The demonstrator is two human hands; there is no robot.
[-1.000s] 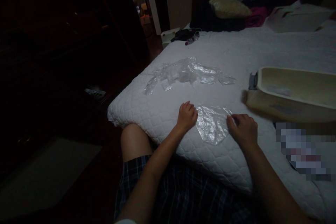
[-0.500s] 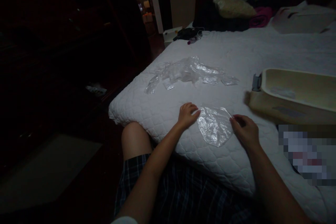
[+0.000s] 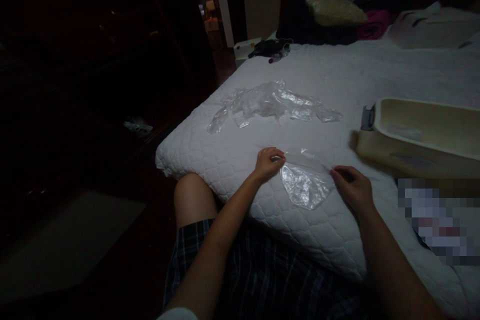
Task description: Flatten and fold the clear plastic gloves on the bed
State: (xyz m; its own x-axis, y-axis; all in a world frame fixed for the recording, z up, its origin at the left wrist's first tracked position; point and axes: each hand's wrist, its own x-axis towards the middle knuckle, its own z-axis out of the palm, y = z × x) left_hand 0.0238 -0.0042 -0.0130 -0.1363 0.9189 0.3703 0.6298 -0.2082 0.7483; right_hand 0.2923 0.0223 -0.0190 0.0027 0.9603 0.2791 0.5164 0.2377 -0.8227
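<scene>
A clear plastic bag [image 3: 306, 184] lies on the white quilted bed in front of me, its surface shiny and creased. My left hand [image 3: 268, 164] pinches the bag's upper left edge between thumb and fingers. At the opposite edge, my right hand [image 3: 352, 185] grips the upper right corner with thumb and forefinger. Between the two hands the bag's far part looks smooth and stretched, while its near part is wrinkled. Farther back on the bed spreads a loose heap of clear plastic bags [image 3: 262, 100].
A cream plastic bin [image 3: 431, 147] with a grey latch stands to the right on the bed [image 3: 210, 152]. Behind it sits a pale box [image 3: 431, 27]. A yellowish pillow [image 3: 335, 10] and a magenta rolled cloth [image 3: 375, 25] lie by the headboard.
The bag's far part has become smoother and more see-through, with a fold line now running across between the hands. My left fingers have closed into a pinch; both hands have barely shifted.
</scene>
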